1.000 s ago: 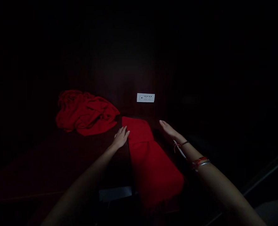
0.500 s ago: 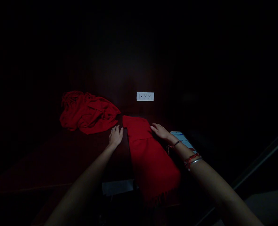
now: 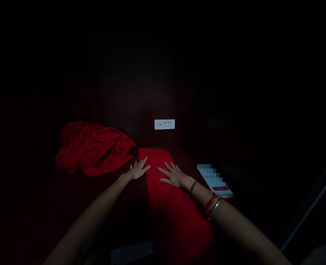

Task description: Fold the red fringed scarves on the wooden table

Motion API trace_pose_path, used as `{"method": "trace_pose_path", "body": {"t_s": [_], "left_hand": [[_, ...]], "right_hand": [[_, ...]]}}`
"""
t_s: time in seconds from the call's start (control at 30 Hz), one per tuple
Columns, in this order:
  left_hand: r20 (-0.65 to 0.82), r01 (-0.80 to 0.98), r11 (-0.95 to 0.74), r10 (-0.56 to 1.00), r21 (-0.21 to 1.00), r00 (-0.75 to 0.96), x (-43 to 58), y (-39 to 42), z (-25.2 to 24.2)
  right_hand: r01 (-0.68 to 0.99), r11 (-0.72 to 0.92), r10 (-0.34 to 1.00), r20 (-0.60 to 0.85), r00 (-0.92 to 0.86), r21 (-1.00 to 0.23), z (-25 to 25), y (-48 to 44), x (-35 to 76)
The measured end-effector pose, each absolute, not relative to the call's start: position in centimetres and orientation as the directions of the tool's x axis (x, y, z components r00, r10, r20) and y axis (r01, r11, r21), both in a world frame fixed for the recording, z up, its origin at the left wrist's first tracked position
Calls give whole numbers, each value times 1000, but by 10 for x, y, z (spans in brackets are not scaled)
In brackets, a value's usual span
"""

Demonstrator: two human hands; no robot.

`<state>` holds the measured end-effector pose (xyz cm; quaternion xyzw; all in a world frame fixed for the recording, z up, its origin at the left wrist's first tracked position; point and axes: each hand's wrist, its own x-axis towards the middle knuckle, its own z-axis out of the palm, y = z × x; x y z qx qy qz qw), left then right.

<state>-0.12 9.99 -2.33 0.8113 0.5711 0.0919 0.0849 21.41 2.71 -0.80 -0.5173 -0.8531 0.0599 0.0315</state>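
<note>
A long folded red scarf (image 3: 168,206) lies lengthwise on a dark table (image 3: 69,198), its near end hanging over the front edge. My right hand (image 3: 174,175) rests flat on the scarf's far part, fingers spread. My left hand (image 3: 138,170) lies flat with fingers apart at the scarf's left edge, fingertips touching the cloth. Bangles and threads circle my right wrist.
A crumpled red cloth (image 3: 92,148) sits in a heap at the left back of the table. A lit phone (image 3: 214,180) lies to the right of the scarf. A white socket plate (image 3: 164,124) is on the dark wall behind. The room is very dim.
My right hand moved left from beside the scarf onto its top and flattened there, uncovering the phone. My left hand stayed at the scarf's left edge. The view tilted down slightly.
</note>
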Motion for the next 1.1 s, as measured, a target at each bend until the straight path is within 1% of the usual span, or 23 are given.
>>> {"method": "trace_pose_path", "body": {"t_s": [0.33, 0.5, 0.57, 0.63, 0.7, 0.77, 0.83, 0.93, 1.0, 1.1], "left_hand": [[16, 855, -454, 885, 248, 465, 37, 140, -22], [42, 848, -472, 878, 243, 477, 61, 153, -28], [73, 851, -466, 884, 241, 462, 65, 156, -31], [118, 848, -457, 889, 269, 442, 65, 158, -34], [201, 827, -469, 883, 310, 425, 64, 159, -35], [325, 784, -528, 842, 328, 431, 65, 162, -34], [428, 725, -617, 769, 306, 474, 71, 164, -31], [463, 643, -719, 680, 264, 569, 84, 170, -25], [432, 618, -739, 666, 270, 608, 92, 175, -22], [281, 641, -694, 720, 328, 635, 99, 184, -22]], "right_hand": [[912, 396, 918, 35, -394, -111, -13, 40, 247], [928, 353, 935, 25, -353, -117, -14, 41, 268], [925, 341, 938, 2, -345, -169, -9, 46, 274], [903, 344, 936, 18, -351, -257, 3, 56, 280], [870, 366, 930, 106, -351, -330, 18, 72, 284], [882, 339, 938, 189, -290, -329, 32, 93, 287], [924, 248, 965, 159, -208, -292, 41, 115, 288], [955, 166, 986, 67, -154, -248, 40, 144, 287], [960, 149, 989, 17, -149, -236, 34, 158, 286], [965, 132, 985, -75, -153, -226, 22, 171, 285]]}}
